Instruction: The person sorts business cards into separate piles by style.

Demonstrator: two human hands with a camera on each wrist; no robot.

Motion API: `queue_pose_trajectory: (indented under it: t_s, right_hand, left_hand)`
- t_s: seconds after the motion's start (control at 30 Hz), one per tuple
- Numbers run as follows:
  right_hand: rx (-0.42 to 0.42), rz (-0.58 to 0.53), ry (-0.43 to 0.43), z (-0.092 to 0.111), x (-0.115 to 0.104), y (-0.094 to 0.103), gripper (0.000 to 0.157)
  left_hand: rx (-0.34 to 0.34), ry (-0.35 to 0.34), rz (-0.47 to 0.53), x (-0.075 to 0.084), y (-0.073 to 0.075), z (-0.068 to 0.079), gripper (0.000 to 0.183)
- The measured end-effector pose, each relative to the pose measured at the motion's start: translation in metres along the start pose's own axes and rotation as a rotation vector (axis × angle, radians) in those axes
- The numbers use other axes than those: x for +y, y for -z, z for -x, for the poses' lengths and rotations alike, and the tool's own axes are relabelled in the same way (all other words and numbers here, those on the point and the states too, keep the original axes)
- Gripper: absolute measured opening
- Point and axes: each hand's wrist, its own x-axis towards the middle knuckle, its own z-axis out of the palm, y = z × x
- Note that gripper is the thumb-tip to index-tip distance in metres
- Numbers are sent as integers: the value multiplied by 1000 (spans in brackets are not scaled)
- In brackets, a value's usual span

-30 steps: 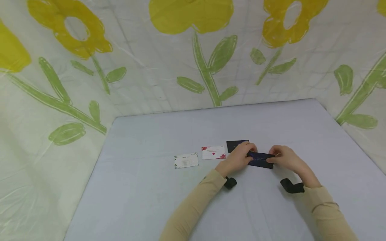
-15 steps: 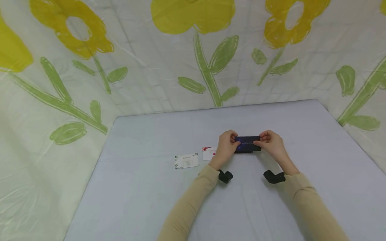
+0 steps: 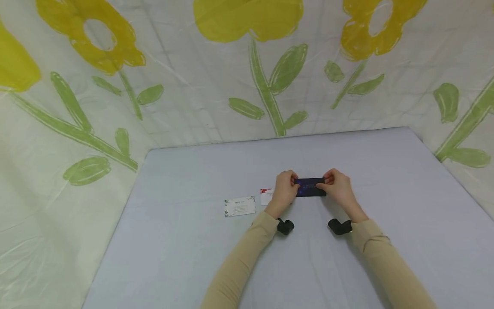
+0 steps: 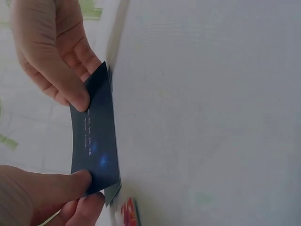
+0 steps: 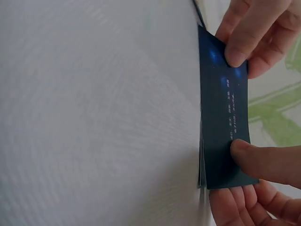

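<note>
In the head view a dark blue card [image 3: 311, 187] with small pale print stands between both hands. My left hand [image 3: 283, 191] pinches its left end, thumb on the printed face, and my right hand [image 3: 338, 188] pinches the right end the same way. The left wrist view shows the card [image 4: 96, 136] slightly bowed, with edges of further card layers right behind its lower side. A white card with red flowers [image 3: 266, 196] lies just left, partly hidden by my left hand. Farther left is a white card with green leaves [image 3: 240, 207].
A pale cloth-covered table [image 3: 193, 253] spreads all around. Behind it hangs a white curtain [image 3: 185, 98] printed with yellow flowers. Black wrist-camera mounts [image 3: 285, 227] jut inward from both wrists, close above the tabletop.
Both hands have carried the dark blue card left and away from the body, over the spot where another dark card lay. That other card is now covered in the head view.
</note>
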Motion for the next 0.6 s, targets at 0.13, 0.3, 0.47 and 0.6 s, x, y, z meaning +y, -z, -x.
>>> queue_pose_trajectory:
  t_s: [0.13,0.3,0.47,0.6]
  right_hand:
    - [-7,58,32,-1,-2,-4,27]
    - [-29,127,59,-1,-5,-4,27]
    - [-38,170,71,-2,-1,-5,27]
    - [-47,185,78,-4,0,-6,27]
  left_hand:
    - [8,-17,-73,-2,-4,-1,14]
    - [-24,2,-171,2,-4,-1,14]
    - [-56,10,-245,4,-5,-3,14]
    - [-65,13,-278,5,-6,-3,13]
